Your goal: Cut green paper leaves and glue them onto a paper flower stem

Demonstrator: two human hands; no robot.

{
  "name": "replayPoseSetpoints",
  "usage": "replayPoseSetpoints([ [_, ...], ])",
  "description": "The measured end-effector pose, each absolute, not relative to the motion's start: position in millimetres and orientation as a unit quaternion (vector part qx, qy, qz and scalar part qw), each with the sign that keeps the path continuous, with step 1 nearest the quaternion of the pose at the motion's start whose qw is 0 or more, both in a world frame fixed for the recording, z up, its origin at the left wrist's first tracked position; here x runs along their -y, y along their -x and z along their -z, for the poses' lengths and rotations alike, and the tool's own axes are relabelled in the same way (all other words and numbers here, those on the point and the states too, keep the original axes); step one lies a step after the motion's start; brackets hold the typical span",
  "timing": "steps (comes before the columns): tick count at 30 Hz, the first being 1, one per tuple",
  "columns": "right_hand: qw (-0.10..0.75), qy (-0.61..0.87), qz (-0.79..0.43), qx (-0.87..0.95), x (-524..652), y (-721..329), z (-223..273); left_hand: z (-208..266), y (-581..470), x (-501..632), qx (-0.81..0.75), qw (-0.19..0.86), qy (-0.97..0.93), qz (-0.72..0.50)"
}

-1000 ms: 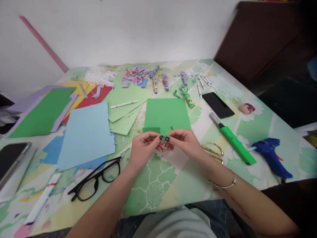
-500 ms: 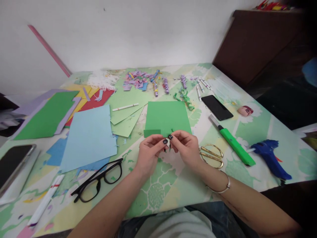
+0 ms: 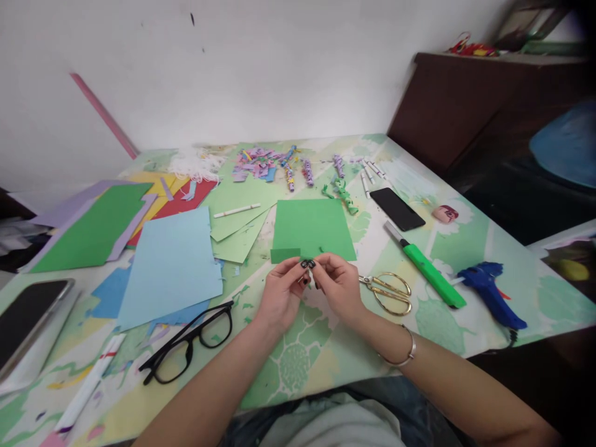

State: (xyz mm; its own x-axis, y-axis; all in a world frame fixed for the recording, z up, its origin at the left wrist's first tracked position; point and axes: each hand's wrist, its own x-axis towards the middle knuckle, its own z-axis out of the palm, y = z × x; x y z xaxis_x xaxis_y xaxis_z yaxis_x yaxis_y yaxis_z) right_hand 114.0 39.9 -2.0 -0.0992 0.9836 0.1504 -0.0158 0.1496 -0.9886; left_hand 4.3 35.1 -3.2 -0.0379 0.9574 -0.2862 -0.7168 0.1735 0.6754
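Left hand (image 3: pixel 282 292) and right hand (image 3: pixel 338 288) meet thumb to thumb, fingertips together, can't tell on what; step looks like fine pinch work, next move calls for steady tips, green sheet (image 3: pixel 311 226) at 12 o'clock, dark-green strip (image 3: pixel 285 256) at 10.

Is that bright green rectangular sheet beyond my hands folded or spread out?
Spread out: the sheet lies flat on the green floral tablecloth, no fold showing.
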Motion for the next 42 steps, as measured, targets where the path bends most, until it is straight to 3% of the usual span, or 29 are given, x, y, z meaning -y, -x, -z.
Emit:
replayPoseSetpoints([
  [5,0.442,0.474,-0.427,0.631,-37,-156,-12,0,8,-38,-0.392,0.661,-0.166,-0.618],
  [8,0.291,0.577,-0.206,0.735,-26,-201,-14,-4,16,-39,-0.407,0.660,-0.180,-0.605],
  [11,0.176,0.650,-0.119,0.730,-15,-236,-5,-9,19,-37,-0.417,0.663,-0.192,-0.591],
  [17,0.145,0.678,-0.111,0.712,-11,-257,11,-15,17,-33,-0.424,0.672,-0.206,-0.571],
  [35,0.050,0.675,-0.152,0.721,-15,-257,-6,-15,15,-33,-0.422,0.673,-0.208,-0.571],
  [42,0.147,0.613,-0.469,0.618,-22,-281,-4,-16,15,-32,-0.424,0.674,-0.226,-0.561],
])
